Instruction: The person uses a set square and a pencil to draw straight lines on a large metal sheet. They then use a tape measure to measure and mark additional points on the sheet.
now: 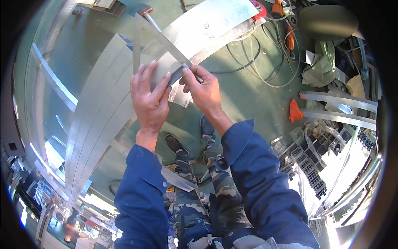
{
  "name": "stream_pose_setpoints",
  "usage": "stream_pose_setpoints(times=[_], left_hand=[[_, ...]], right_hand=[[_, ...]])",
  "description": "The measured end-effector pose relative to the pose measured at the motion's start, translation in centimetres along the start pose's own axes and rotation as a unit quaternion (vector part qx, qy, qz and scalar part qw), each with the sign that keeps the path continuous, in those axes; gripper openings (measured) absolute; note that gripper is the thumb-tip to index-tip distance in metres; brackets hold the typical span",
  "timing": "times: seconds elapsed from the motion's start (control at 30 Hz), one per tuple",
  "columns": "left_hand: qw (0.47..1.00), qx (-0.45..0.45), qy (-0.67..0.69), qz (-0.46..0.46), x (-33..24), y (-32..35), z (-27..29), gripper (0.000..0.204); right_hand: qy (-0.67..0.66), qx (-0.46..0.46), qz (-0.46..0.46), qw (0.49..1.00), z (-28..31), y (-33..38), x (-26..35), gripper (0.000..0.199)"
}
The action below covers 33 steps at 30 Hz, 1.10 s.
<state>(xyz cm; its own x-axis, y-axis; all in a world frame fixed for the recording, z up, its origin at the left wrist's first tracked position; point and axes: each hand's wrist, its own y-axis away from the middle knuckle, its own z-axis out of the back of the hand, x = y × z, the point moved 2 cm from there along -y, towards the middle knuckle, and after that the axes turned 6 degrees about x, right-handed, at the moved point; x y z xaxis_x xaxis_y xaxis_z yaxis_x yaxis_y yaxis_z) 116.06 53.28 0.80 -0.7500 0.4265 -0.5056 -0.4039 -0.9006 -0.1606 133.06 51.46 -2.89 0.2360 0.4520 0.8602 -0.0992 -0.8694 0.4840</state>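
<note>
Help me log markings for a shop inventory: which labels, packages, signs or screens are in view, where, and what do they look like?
Handwritten dark marks on the long pale metal sheet, top centre, above both hands.
Crumpled pale green bag or wrapping, upper right, on the green floor.
No signs or screens that can be made out.
</note>
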Motion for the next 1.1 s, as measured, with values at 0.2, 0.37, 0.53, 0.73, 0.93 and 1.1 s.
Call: stream_pose_setpoints(times=[0.2, 0.37, 0.53, 0.73, 0.93, 1.1], left_hand=[[1.000, 0.000, 0.004, 0.002, -0.08, 0.20, 0.00, 0.041], [1.000, -0.002, 0.005, 0.015, -0.25, 0.09, -0.10, 0.039], [0.999, -0.006, 0.014, 0.028, -0.01, 0.31, -0.40, 0.036], [1.000, -0.004, 0.004, 0.016, -0.13, 0.44, -0.14, 0.041], [1.000, 0.005, 0.007, 0.015, -0.35, 0.18, -0.10, 0.040], [1.000, 0.002, 0.001, 0.012, -0.27, 0.19, -0.07, 0.040]], right_hand=[[0.015, 0.007, -0.005, 1.000, 0.02, 0.08, 0.07, 0.028], [0.013, 0.012, 0.007, 1.000, 0.17, -0.04, -0.08, 0.029], [0.020, -0.003, 0.013, 1.000, 0.03, -0.08, -0.14, 0.028], [0.035, 0.001, 0.023, 0.999, -0.10, -0.07, -0.13, 0.028], [0.030, -0.010, 0.036, 0.999, 0.01, -0.17, -0.25, 0.028], [0.057, 0.013, 0.027, 0.998, 0.24, -0.17, -0.17, 0.027]])
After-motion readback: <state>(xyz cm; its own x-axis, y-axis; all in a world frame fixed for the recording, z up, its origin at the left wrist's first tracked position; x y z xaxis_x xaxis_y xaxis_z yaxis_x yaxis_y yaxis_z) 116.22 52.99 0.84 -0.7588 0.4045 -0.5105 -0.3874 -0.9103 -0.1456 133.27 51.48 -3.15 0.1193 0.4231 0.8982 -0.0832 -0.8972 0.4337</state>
